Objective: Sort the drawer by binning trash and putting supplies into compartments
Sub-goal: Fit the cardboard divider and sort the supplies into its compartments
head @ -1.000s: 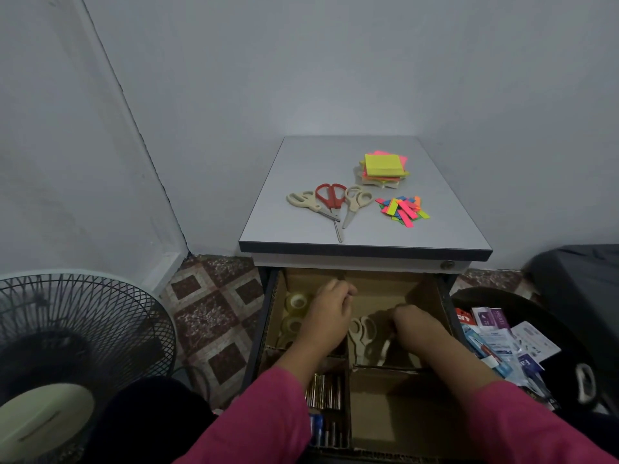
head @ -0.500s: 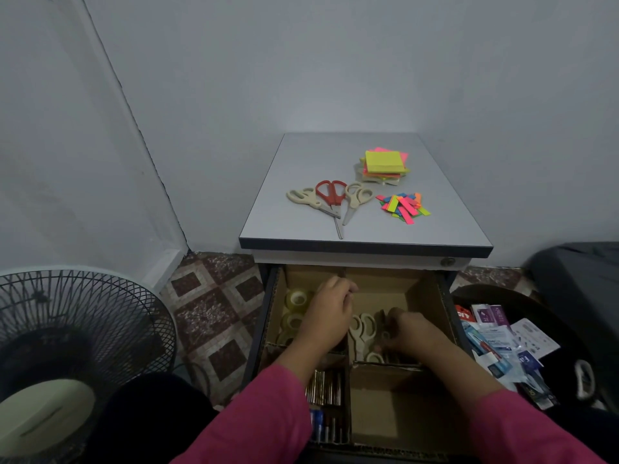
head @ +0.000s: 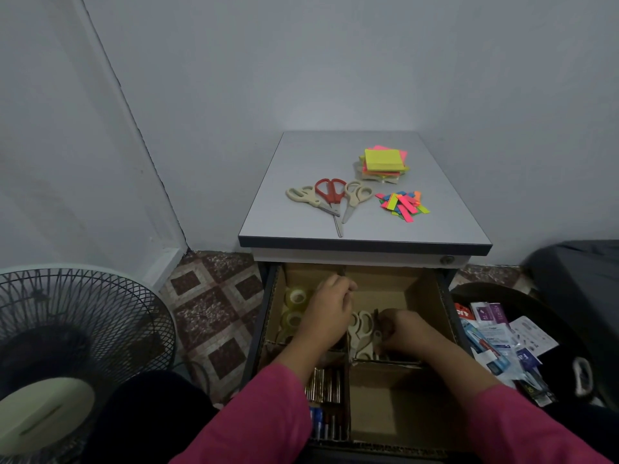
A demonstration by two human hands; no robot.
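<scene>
Two hands are working inside the drawer: my right hand is pinching scissors lying lengthwise just leftward, my left hand is curling over the divider.

Both sleeves are magenta pink. The cardboard dividers in the drawer are plain brown. Beige-handled scissors lie at the drawer's centre, clear yellowish tape rolls at its 9 o'clock. On the pale grey cabinet top, edged in dark grey, red-handled scissors sit between two beige pairs. At 3 o'clock of them lie neon pink, yellow, green, blue and orange strips; a yellow-topped sticky-note stack shows pink and orange layers. The floor tiles carry maroon-and-cream diamonds.
</scene>
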